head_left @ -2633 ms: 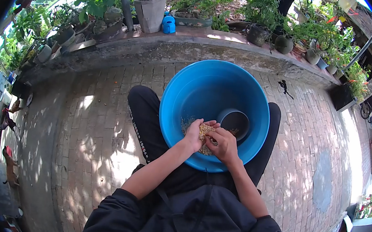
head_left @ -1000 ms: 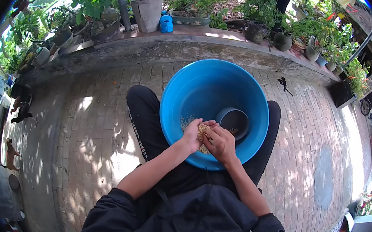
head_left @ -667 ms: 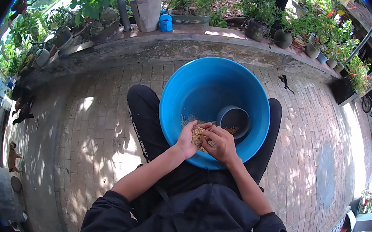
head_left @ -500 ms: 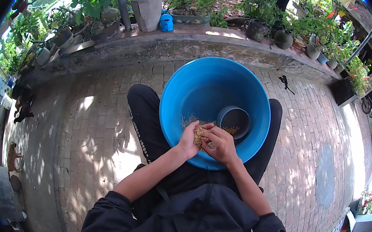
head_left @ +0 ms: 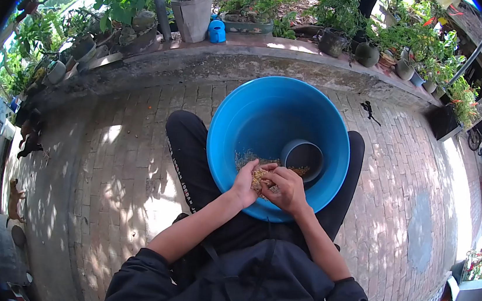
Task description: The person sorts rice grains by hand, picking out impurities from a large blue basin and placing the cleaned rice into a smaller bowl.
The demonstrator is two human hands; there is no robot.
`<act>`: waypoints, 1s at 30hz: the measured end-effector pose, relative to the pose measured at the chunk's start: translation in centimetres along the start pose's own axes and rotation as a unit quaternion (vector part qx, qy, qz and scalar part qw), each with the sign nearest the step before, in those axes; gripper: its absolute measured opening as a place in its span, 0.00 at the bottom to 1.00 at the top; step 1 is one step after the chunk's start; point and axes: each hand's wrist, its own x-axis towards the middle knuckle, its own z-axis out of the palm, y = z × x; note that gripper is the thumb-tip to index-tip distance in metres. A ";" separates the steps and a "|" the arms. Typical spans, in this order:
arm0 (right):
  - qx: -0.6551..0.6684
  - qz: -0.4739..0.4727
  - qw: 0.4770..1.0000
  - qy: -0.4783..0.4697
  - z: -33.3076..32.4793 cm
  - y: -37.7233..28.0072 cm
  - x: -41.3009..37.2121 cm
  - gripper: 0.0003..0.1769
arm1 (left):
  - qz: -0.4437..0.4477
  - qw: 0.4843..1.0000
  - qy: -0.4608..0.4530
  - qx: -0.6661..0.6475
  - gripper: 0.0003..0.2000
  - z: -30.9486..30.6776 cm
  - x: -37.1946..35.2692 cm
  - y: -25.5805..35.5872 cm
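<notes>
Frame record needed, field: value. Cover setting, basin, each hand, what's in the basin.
setting: outdoors, brick paving, ledge lined with potted plants
basin: blue basin on the seated person's lap
left hand: left hand cupped around grain clump, over the basin's near side
right hand: right hand, fingers closed on the same clump
in basin: small dark cup, open end up, just beyond the right hand; loose grain on the bottom
on ledge: blue watering can

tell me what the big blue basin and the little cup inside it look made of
Blue basin: likely plastic, smooth and slightly glossy; even colour, soft sheen on its thin wall. Cup: probably plastic too, dull grey-blue, matte; metal can't be ruled out.
</notes>
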 end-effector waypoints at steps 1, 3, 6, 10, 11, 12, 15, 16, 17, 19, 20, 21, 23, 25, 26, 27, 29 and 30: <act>0.005 0.004 1.000 0.026 -0.2 0.0 0.1 0.14 | -0.002 1.000 0.001 -0.004 0.25 -0.1 0.1 0.0; 0.010 0.008 0.999 0.052 -1.0 -0.1 0.3 0.12 | 0.003 1.000 0.003 -0.006 0.26 -0.3 0.4 0.0; 0.046 0.155 0.979 0.127 -2.5 0.0 0.3 0.06 | 0.010 1.000 0.005 -0.017 0.26 -0.5 0.7 -0.2; 0.058 0.326 0.921 0.204 -2.7 1.2 -0.1 0.05 | 0.008 1.000 -0.005 -0.030 0.26 -0.6 0.8 -0.1; 0.058 0.326 0.921 0.204 -2.6 1.5 -0.3 0.05 | 0.008 1.000 -0.005 -0.030 0.26 -0.6 0.8 -0.2; 0.062 0.350 0.909 0.218 -2.7 1.5 -0.2 0.05 | 0.010 1.000 0.000 -0.025 0.26 -0.5 0.8 -0.2; 0.073 0.368 0.893 0.248 -2.4 2.1 -0.3 0.05 | 0.014 1.000 0.004 -0.022 0.26 -0.4 0.7 -0.2; 0.099 0.366 0.882 0.279 -2.2 2.2 -0.3 0.05 | 0.014 1.000 0.004 -0.023 0.26 -0.4 0.7 -0.2; 0.124 0.364 0.870 0.309 -2.1 2.3 -0.3 0.05 | 0.015 1.000 0.004 -0.023 0.26 -0.5 0.7 -0.2; 0.118 0.348 0.884 0.289 -2.3 1.9 -0.2 0.04 | 0.014 1.000 0.008 -0.017 0.26 -0.3 0.6 -0.2; 0.111 0.331 0.898 0.267 -2.4 1.6 -0.2 0.04 | 0.013 1.000 0.008 -0.017 0.26 -0.3 0.6 -0.2; 0.111 0.331 0.898 0.268 -2.5 1.2 0.0 0.04 | 0.012 1.000 0.008 -0.017 0.26 -0.2 0.6 -0.2; 0.078 0.262 0.945 0.179 -2.6 0.2 0.2 0.03 | 0.012 1.000 0.008 -0.018 0.25 -0.3 0.5 -0.1; 0.089 0.199 0.970 0.108 -2.5 -0.4 0.1 0.05 | 0.015 1.000 0.023 -0.011 0.25 -0.3 0.6 -0.2; 0.086 0.171 0.979 0.074 -2.4 -0.6 0.1 0.06 | 0.015 1.000 0.023 -0.011 0.25 -0.4 0.5 -0.2; 0.083 0.142 0.986 0.040 -2.3 -0.8 0.2 0.07 | 0.013 1.000 0.017 -0.006 0.25 -0.3 0.4 -0.2; 0.053 0.089 0.994 0.039 -1.5 -0.4 0.1 0.08 | 0.010 1.000 0.012 -0.001 0.25 -0.2 0.2 -0.1; 0.023 0.034 0.998 0.038 -1.1 -0.3 0.0 0.09 | 0.008 1.000 0.009 0.001 0.25 -0.3 0.2 -0.2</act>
